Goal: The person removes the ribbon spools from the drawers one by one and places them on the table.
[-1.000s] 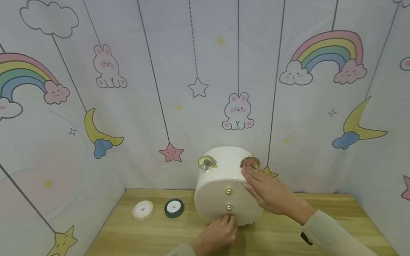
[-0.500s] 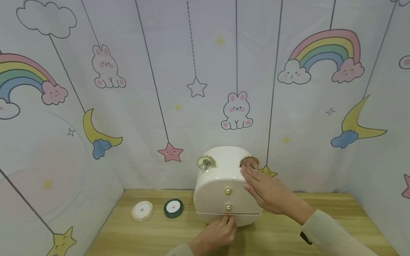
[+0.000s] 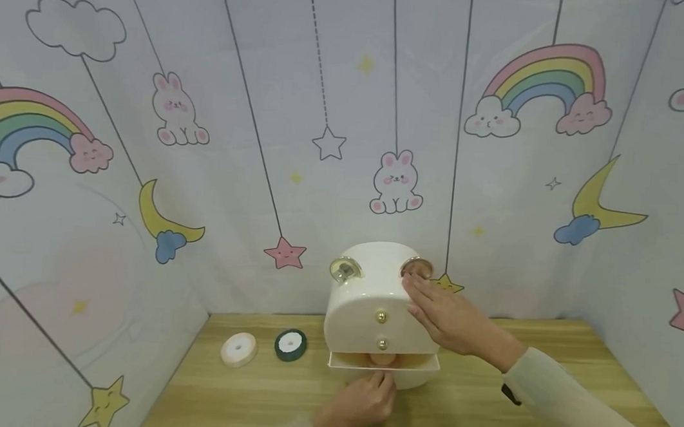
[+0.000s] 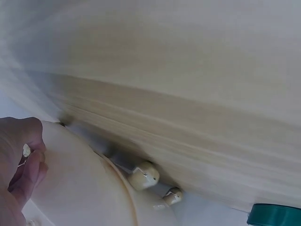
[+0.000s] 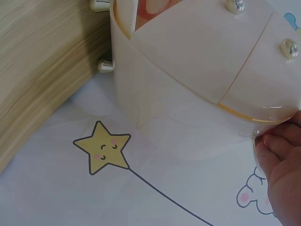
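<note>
A glossy white rounded storage box (image 3: pixel 374 257) with two gold-rimmed ears (image 3: pixel 346 270) stands on the table in the head view. Its lowest drawer (image 3: pixel 417 379) is pulled partway out, and a pinkish-orange item (image 3: pixel 382 359) shows inside. My left hand (image 3: pixel 361 398) is at the drawer's front; the left wrist view shows its fingers pinching a small knob (image 4: pixel 26 150). My right hand (image 3: pixel 452 319) rests with straight fingers on the box's upper right, against the right ear. Two upper drawer knobs (image 3: pixel 381 317) are untouched.
Left of the box lie a cream ribbon roll (image 3: pixel 239 349) and a dark green ribbon roll (image 3: pixel 290 345) on the wooden table (image 3: pixel 274 390). A patterned cloth backdrop (image 3: pixel 341 220) encloses the back and sides. Small gold feet (image 4: pixel 143 175) support the box.
The lowest drawer has slid out toward me, first a thin gap, then wide enough to show its inside. My left hand came slightly nearer with it; my right hand stayed on the box.
</note>
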Motion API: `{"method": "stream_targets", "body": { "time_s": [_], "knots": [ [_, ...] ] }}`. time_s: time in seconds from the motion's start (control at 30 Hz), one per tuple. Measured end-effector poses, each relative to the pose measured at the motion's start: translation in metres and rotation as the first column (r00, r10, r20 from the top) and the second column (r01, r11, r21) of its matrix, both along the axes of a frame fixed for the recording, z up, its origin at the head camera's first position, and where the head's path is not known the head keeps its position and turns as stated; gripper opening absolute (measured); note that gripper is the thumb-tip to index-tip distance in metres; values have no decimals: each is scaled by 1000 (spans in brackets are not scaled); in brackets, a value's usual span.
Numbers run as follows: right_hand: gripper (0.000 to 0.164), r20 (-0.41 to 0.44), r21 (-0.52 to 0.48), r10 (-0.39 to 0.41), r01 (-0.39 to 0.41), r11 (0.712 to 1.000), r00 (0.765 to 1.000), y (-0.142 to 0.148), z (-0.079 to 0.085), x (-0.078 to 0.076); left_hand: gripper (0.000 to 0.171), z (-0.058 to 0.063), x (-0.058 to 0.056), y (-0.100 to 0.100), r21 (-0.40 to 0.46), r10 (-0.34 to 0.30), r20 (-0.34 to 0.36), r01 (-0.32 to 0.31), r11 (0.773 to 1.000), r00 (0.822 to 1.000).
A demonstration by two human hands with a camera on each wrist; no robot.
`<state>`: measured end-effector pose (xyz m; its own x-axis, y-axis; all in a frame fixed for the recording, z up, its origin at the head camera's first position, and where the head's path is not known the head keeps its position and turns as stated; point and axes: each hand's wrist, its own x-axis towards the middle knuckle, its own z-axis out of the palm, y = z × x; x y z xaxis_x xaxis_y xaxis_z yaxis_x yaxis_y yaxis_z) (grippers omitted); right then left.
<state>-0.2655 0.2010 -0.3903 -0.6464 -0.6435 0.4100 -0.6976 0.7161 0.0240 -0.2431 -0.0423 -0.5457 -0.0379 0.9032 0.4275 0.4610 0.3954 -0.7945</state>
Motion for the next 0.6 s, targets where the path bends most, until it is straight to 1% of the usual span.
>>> {"method": "stream_targets", "body": {
  "time_s": [0.07, 0.13, 0.23, 0.27, 0.37, 0.43, 0.5, 0.6],
  "knots": [
    [55, 3, -3, -1, 1, 1000, 1000, 0, 0, 0, 48, 1, 7, -1, -33, 8, 6, -8, 999, 1000],
    [55, 9, -7, -2, 2, 1000, 1000, 0, 0, 0, 48, 3, 15, -2, -57, 17, 35, -15, 998, 999],
    [55, 19, -14, -6, 6, 1000, 1000, 0, 0, 0, 49, 5, 25, -4, -65, 3, 79, 2, 998, 997],
    [55, 22, -16, -6, 6, 1000, 1000, 0, 0, 0, 49, 5, 27, -4, -62, -7, 87, 12, 998, 996],
    [54, 29, -20, -12, 13, 1000, 999, 0, 0, 1, 51, 5, 33, -5, -47, -52, 63, 55, 997, 997],
    [55, 32, -20, -16, 17, 1000, 999, 0, 0, 1, 51, 4, 37, -5, -17, -72, 72, 73, 997, 995],
    [55, 33, -21, -21, 21, 1000, 999, 0, -1, 1, 50, 4, 41, -6, 10, -81, 96, 80, 997, 992],
    [55, 38, -22, -23, 24, 999, 999, 0, -1, 1, 47, 1, 48, -7, 47, -71, 125, 66, 997, 990]
  ]
}}
